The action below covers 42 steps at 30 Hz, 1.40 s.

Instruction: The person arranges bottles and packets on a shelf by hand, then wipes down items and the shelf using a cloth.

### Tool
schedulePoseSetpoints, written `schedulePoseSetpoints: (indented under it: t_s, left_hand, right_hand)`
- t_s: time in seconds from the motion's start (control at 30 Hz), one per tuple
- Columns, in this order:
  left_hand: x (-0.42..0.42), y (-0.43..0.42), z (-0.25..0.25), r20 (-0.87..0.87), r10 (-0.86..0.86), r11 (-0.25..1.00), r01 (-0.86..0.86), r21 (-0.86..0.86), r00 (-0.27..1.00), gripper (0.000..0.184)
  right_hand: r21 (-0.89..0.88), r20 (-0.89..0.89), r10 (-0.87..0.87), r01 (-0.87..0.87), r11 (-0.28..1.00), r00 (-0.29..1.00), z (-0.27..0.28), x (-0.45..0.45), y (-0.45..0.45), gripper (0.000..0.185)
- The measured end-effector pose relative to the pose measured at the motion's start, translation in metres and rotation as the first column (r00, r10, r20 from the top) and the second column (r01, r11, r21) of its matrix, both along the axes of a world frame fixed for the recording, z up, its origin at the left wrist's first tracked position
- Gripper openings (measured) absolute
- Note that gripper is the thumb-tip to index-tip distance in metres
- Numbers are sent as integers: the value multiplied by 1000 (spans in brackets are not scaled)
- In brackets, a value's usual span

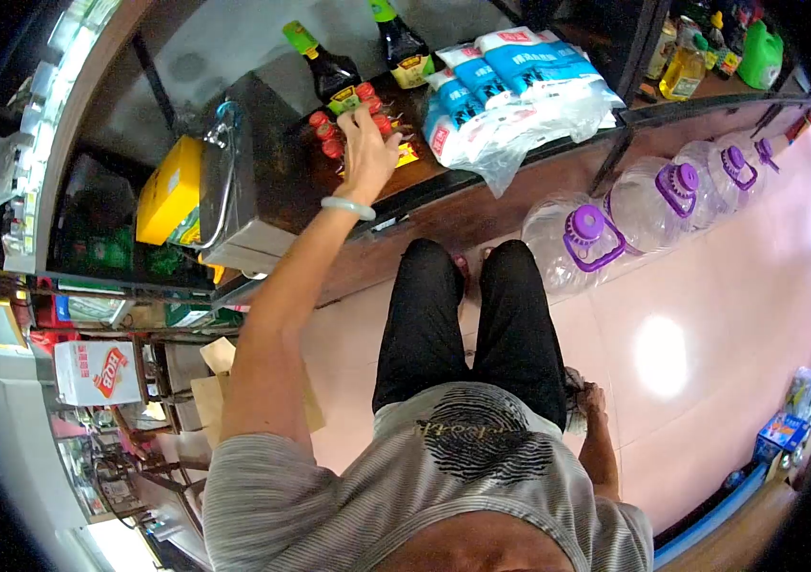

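Note:
My left hand [367,157] reaches over the shelf, its fingers apart and bent down at a cluster of small dark bottles with red caps [331,148]. Whether the fingertips touch a cap I cannot tell. Two dark sauce bottles with green caps [334,76] stand just behind the cluster. To the right of it lies a clear plastic wrap of blue-and-white packets [510,81]. Low beside my right thigh, my right hand [594,400] is closed round a crumpled greyish cloth [574,396], partly hidden by my leg.
Several large clear jugs with purple caps [585,224] line the floor at right. A metal-fronted box [253,243] and a yellow carton [169,191] are left of my arm. Oil bottles [684,71] and a green jug [761,55] stand at the far right.

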<state>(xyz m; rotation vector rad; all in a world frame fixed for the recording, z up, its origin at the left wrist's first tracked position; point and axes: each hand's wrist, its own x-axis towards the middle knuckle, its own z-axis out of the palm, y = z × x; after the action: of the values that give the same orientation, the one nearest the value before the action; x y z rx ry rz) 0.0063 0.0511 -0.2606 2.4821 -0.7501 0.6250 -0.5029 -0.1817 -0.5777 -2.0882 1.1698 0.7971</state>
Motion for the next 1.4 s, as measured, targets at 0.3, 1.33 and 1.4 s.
schedulePoseSetpoints:
  t_s: [0.3, 1.33, 1.4]
  left_hand:
    - [-46, 62, -76, -352, 323, 829, -442, -342, 879, 65]
    - [27, 35, -33, -352, 586, 549, -677, -490, 730, 24]
    - [25, 37, -34, -345, 590, 548, -676, -494, 730, 23]
  right_hand:
    - [11, -58, 95, -95, 995, 994, 17, -13, 8, 34]
    - [-41, 31, 140, -139, 989, 990, 14, -19, 3, 32]
    - [0, -37, 167, -167, 986, 985, 12, -21, 4, 33]
